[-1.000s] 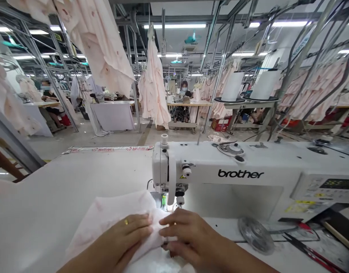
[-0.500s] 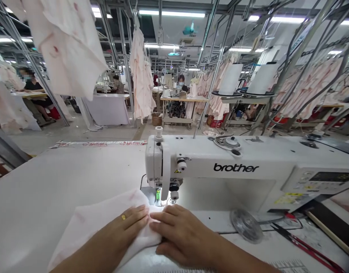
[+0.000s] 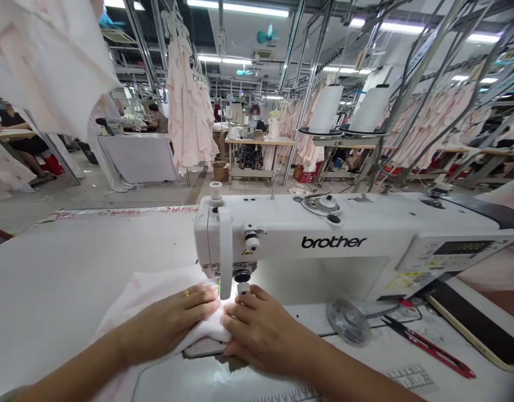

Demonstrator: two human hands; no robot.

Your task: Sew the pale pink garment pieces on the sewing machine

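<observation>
A pale pink-white fabric piece [image 3: 156, 287] lies on the machine bed, its front end under the needle area of a white sewing machine [image 3: 282, 226]. My left hand [image 3: 173, 315], with a yellow ring, rests flat on the fabric, fingers stretched toward the needle. On the fabric's right edge my right hand [image 3: 265, 329] has its fingers bent, the thumb low beside the edge, pinching the cloth. The needle and presser foot are mostly hidden behind a white guard [image 3: 225, 254] and my fingertips. A lamp lights the cloth there.
Right of my hands lie a clear plastic disc [image 3: 349, 322], red-handled thread snips [image 3: 433, 349] and a dark, pale-edged flat object [image 3: 477, 324]. Thread cones [image 3: 325, 109] stand behind the machine. Pink garments [image 3: 188, 106] hang around; co-workers sit at other machines.
The view has shifted, so the machine appears further left. Both hands have moved forward with the fabric, closer to the needle. More of the bed's front edge shows below the cloth.
</observation>
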